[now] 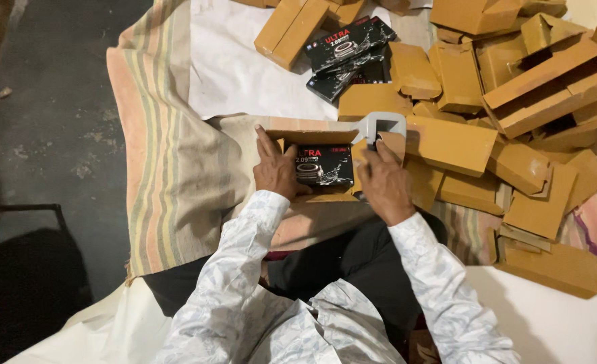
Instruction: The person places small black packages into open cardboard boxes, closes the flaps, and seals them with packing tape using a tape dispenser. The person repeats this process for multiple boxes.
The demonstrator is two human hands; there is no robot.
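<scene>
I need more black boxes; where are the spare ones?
Head view, top centre: the black boxes lie stacked on white cloth, among brown cartons.

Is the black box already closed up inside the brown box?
No, the black box lies in the open brown carton, whose flap is up, between the left hand and right hand.

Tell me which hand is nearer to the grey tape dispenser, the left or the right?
The right. The right hand holds the grey tape dispenser at the open box's right edge. The left hand grips the box's left side, apart from the dispenser.
</scene>
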